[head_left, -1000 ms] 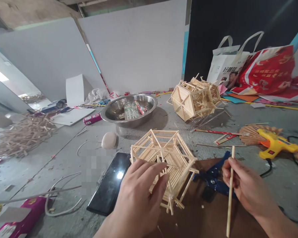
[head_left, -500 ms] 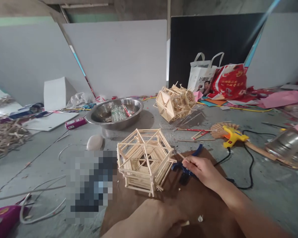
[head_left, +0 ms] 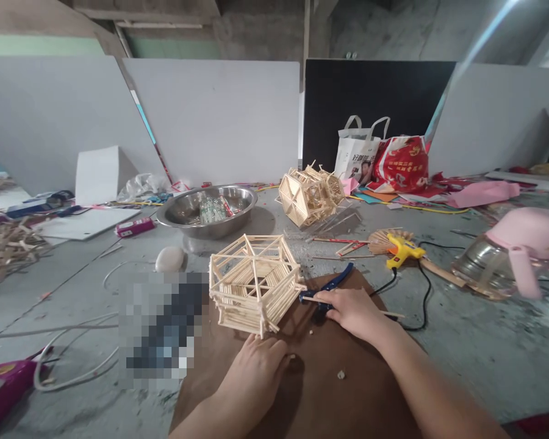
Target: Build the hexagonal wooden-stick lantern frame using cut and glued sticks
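Note:
A hexagonal frame of thin wooden sticks (head_left: 258, 280) stands on the brown board (head_left: 320, 390). My left hand (head_left: 258, 372) is curled against the frame's near lower edge, its fingertips partly hidden. Between thumb and fingers of my right hand (head_left: 354, 311) lies a thin wooden stick (head_left: 319, 299); its other end shows beyond the wrist. Blue-handled pliers (head_left: 338, 280) lie on the board just behind that hand, partly covered. Small pale scraps (head_left: 341, 374) are scattered in front of my hands.
Behind are a metal basin (head_left: 205, 228) with packets and a second stick model (head_left: 308, 195). On the right lie a yellow glue gun (head_left: 402, 251) with a black cord and a pink-lidded bottle (head_left: 489, 268). A white cable (head_left: 64, 329) and a purple tool (head_left: 9, 390) are at left.
My left hand has moved up to the frame's near edge. My right hand has turned with the stick, now held lower and flatter. The view has shifted slightly; the frame appears turned.

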Demonstrator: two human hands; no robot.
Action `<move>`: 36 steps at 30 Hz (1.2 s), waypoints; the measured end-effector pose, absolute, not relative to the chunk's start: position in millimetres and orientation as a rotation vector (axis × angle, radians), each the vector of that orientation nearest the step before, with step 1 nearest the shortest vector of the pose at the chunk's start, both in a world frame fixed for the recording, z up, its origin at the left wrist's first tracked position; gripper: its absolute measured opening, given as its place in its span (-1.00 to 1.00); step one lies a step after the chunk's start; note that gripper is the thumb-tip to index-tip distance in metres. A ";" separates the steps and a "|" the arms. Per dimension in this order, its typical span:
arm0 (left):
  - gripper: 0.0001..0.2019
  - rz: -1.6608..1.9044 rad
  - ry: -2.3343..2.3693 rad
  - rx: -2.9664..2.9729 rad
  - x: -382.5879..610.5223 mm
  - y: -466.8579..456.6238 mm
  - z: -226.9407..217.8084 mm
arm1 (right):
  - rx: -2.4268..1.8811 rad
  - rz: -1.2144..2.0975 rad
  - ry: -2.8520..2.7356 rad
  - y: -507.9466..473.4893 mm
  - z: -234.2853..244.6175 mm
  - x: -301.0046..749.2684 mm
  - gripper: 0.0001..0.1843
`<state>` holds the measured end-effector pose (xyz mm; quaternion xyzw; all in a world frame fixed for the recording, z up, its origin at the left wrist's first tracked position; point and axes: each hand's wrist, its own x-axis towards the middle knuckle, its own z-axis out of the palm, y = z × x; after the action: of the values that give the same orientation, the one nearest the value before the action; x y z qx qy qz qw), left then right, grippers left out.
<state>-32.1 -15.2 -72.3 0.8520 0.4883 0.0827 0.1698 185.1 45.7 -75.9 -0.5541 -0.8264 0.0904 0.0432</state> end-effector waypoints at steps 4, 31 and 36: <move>-0.72 0.248 1.442 2.446 -37.1 -8.5 -72.1 | -1.727 0.194 -2.471 51.2 -82.7 188.2 -0.58; -0.78 0.855 1.469 1.981 -0.8 19.2 -76.6 | -1.599 -0.115 -2.342 38.9 -81.8 164.6 -0.60; -0.74 0.909 1.530 1.900 -4.1 18.2 -88.9 | -1.567 -0.123 -2.500 33.8 -83.7 159.3 -0.53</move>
<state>-4.1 18.2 -88.9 0.7035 0.5665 0.3367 0.2661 159.3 33.8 -83.7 -0.5281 -0.8429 -0.0414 0.0940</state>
